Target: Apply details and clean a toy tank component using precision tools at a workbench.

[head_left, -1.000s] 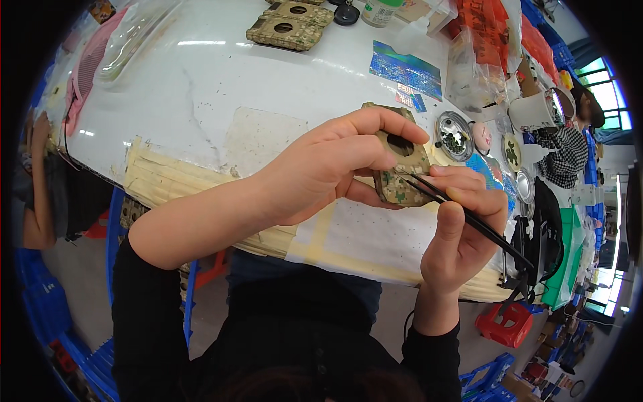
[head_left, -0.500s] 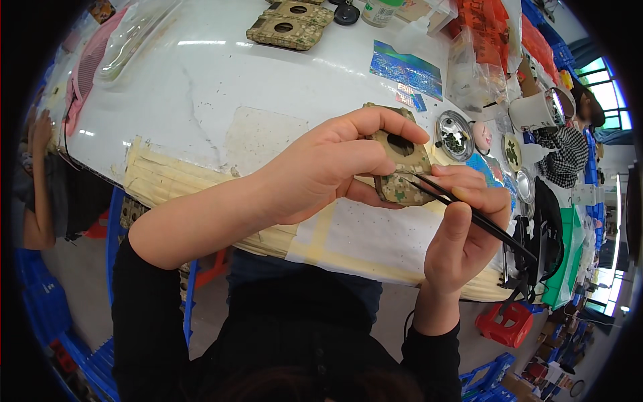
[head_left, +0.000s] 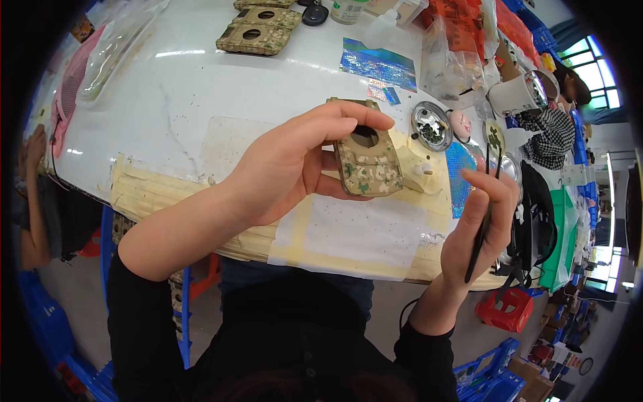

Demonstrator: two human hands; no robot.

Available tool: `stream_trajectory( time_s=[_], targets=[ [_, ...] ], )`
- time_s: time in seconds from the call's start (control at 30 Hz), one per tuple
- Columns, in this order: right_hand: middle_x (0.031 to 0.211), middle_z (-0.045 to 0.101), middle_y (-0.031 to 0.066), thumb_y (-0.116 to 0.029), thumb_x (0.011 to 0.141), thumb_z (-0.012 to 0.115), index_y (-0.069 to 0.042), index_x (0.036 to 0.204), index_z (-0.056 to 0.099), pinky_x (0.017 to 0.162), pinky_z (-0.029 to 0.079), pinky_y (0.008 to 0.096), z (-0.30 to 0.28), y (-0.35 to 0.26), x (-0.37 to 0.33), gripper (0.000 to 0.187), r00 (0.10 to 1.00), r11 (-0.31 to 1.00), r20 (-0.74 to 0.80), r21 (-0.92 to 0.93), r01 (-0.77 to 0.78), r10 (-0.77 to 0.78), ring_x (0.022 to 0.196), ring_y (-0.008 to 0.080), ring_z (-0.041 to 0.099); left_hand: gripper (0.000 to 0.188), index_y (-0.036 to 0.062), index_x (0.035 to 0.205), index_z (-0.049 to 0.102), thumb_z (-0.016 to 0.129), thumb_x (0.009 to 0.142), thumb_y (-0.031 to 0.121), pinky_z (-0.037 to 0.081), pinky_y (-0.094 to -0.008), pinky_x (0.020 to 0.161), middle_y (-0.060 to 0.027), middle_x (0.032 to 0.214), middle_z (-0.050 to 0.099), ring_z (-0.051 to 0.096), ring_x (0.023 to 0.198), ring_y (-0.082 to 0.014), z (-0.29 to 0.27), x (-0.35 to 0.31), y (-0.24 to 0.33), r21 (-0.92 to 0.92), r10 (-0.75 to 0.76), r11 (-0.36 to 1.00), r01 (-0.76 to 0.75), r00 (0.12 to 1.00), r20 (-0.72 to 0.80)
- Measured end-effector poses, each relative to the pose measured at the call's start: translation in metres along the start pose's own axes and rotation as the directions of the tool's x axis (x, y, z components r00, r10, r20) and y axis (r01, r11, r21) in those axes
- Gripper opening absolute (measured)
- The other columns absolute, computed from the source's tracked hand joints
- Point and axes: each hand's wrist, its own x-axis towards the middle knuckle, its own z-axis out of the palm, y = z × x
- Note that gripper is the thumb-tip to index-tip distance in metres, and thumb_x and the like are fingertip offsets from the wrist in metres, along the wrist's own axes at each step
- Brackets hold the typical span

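My left hand grips a camouflage-painted model tank hull, fingers and thumb around its edges. A round dark hole shows in the hull's top, and its near end points toward me. To the right, away from the hull, my right hand holds black tweezers with the tips pointing up and apart. Nothing can be made out between those tips. Just beyond them lies a small round plate with dark green pieces. A metal dish holding small dark green parts stands between the hull and the tweezers.
More camouflage hulls lie at the far side of the table. A pale block with a peg sits right of the held hull. White paper is taped at the near edge. Blue shiny sheets, bags and a white mug are farther right.
The tweezers have moved off the hull, right and upward toward the small plate, and now point up. My left hand still holds the hull. The view has shifted slightly.
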Motion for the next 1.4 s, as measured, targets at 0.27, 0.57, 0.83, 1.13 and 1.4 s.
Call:
stream_trajectory(
  time_s=[0.27,0.57,0.83,1.13,1.4],
  targets=[
    [0.079,0.059,0.0079,-0.004,0.069,0.074,-0.006,0.087,0.066,0.076,0.043,0.0357,0.013,0.011,-0.006,0.019,0.993,0.967,0.091,-0.237,0.097,-0.078,0.087,0.0274,0.054,0.043,0.0135,0.139,0.033,0.032,0.097,0.026,0.053,-0.0358,0.082,-0.0049,0.127,0.049,0.057,0.106,-0.0162,0.005,0.002,-0.001,0.073,0.02,0.997,-0.017,0.999,-0.046],
    [0.074,0.057,0.0077,-0.005,0.067,0.075,-0.005,0.083,0.066,0.072,0.043,0.0356,0.017,0.009,-0.003,0.018,0.991,0.964,0.09,-0.24,0.116,-0.097,0.083,0.0269,0.054,0.042,0.0152,0.139,0.034,0.032,0.098,0.026,0.052,-0.0364,0.083,-0.0033,0.126,0.05,0.057,0.106,-0.0159,0.004,0.002,-0.001,0.052,-0.013,0.999,0.015,0.999,-0.042],
    [0.074,0.058,0.0069,-0.004,0.068,0.074,-0.005,0.081,0.065,0.071,0.043,0.0353,0.018,0.007,0.002,0.016,0.988,0.968,0.117,-0.219,0.125,-0.101,0.082,0.0268,0.055,0.042,0.0167,0.138,0.034,0.032,0.097,0.026,0.052,-0.0353,0.083,-0.0018,0.125,0.05,0.058,0.105,-0.015,0.005,0.001,0.0,0.052,-0.032,0.998,0.035,0.998,-0.046],
    [0.078,0.06,0.0085,-0.005,0.074,0.071,-0.002,0.086,0.065,0.079,0.044,0.0336,0.002,-0.01,0.01,0.013,0.989,0.994,-0.099,-0.037,0.105,-0.108,0.079,0.0239,0.056,0.044,0.0165,0.139,0.032,0.034,0.097,0.025,0.053,-0.0336,0.082,-0.0021,0.125,0.05,0.057,0.105,-0.0143,0.003,0.001,-0.002,0.031,-0.036,0.999,0.036,0.999,-0.011],
    [0.081,0.056,0.0067,-0.005,0.084,0.063,0.0,0.091,0.061,0.088,0.046,0.0356,0.029,-0.027,0.008,0.008,0.997,0.794,0.035,0.603,-0.075,0.067,0.077,0.0143,0.051,0.043,0.0158,0.139,0.032,0.034,0.097,0.027,0.054,-0.0353,0.08,-0.0033,0.123,0.051,0.057,0.105,-0.0153,0.003,0.001,-0.004,0.004,-0.052,0.999,0.052,0.998,0.04]
  ],
)
